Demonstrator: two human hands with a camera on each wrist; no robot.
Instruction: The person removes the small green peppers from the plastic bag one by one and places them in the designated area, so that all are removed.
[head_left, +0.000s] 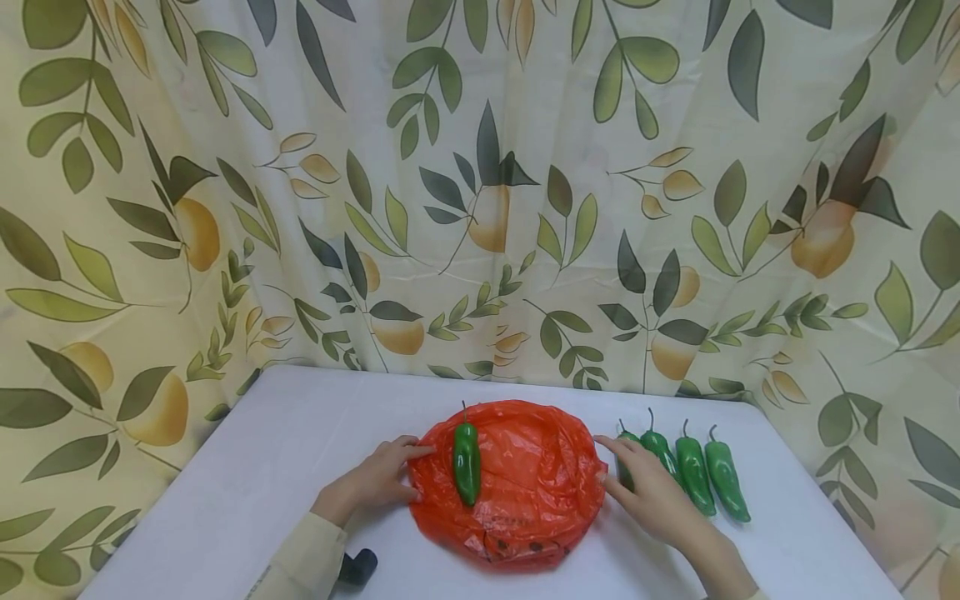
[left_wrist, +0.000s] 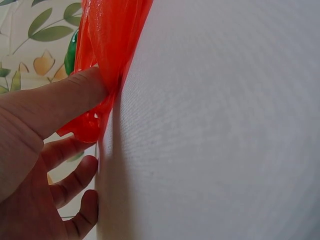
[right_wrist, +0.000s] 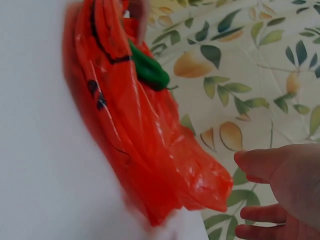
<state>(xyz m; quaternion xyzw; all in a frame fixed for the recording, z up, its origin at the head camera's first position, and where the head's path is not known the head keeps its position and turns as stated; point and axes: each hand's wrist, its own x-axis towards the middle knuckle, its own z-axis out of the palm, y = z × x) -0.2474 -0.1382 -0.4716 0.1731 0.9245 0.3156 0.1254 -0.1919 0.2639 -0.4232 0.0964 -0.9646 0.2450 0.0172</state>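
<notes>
A red plastic bag [head_left: 528, 467] with black print lies spread in a round shape on the white table. One green chili pepper [head_left: 467, 467] rests on its left part, stem toward the curtain. At the bag's left edge, my left hand [head_left: 380, 477] holds the plastic between thumb and forefinger; the other fingers are loosely bent in the left wrist view. My right hand [head_left: 651, 493] is beside the bag's right edge, fingers extended; a small gap separates it from the plastic in the right wrist view. It partly hides the nearest of several green chili peppers [head_left: 694, 477].
Those several peppers lie in a row on the right of the white table [head_left: 300, 425]. A leaf-and-fruit patterned curtain [head_left: 480, 208] hangs behind and around it. A small black object [head_left: 357, 568] shows beside the left sleeve [head_left: 300, 560].
</notes>
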